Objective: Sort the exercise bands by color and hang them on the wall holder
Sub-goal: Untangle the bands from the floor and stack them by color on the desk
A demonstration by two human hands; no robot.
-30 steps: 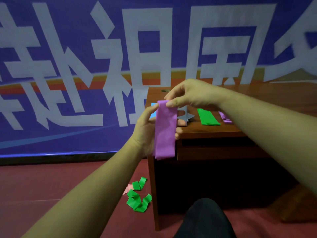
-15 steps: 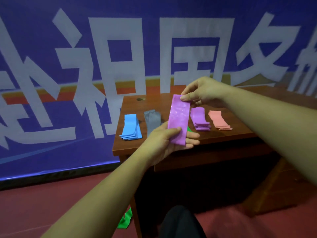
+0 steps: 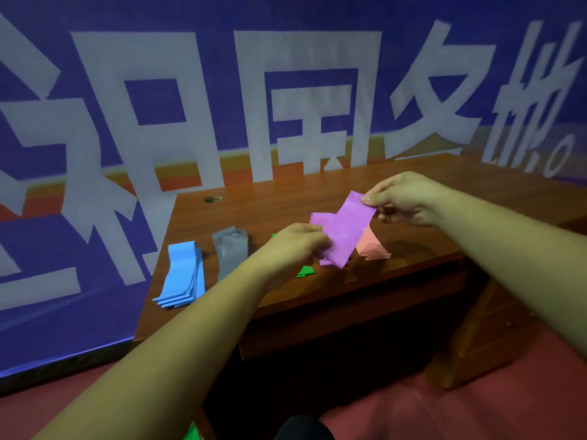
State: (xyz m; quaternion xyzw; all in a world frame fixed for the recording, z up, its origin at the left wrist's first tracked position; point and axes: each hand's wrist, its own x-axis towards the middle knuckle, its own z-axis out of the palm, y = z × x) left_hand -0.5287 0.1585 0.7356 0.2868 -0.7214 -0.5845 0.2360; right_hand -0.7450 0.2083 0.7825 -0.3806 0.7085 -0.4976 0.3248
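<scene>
- Nearest to us, at the bottom edge, a scrap of green (image 3: 192, 435) lies on the red floor (image 3: 476, 408). The frame cuts it off, so we cannot say whether it is another band.
- The left hand (image 3: 295, 246) pinches the near, lower end of the purple band (image 3: 346, 230), with its fingers curled onto the edge. We cannot make out how the thumb sits underneath.
- The band is held flat and slanting between both hands, just above the desk (image 3: 428, 192). It hangs over the purple stack (image 3: 317, 217) and covers most of it.
- We judge the band light, thin and limp, so it would droop the moment one end is let go, and it looks smooth enough to slip. The short ends are the places to hold it, pinched across the width so that it lands flat.
- The right hand (image 3: 403, 198) pinches the far, upper corner between thumb and forefinger, with the other fingers loosely curled below.
- Sorted stacks lie along the desk: a blue stack (image 3: 182, 271) at the left, then a grey stack (image 3: 230, 249). A green band (image 3: 305, 270) is mostly hidden behind the left hand, and a pink stack (image 3: 371, 247) is partly covered by the held band.
- Farthest off hangs the blue banner (image 3: 317, 90). We see no wall holder, so we cannot tell where the hanging will happen.
</scene>
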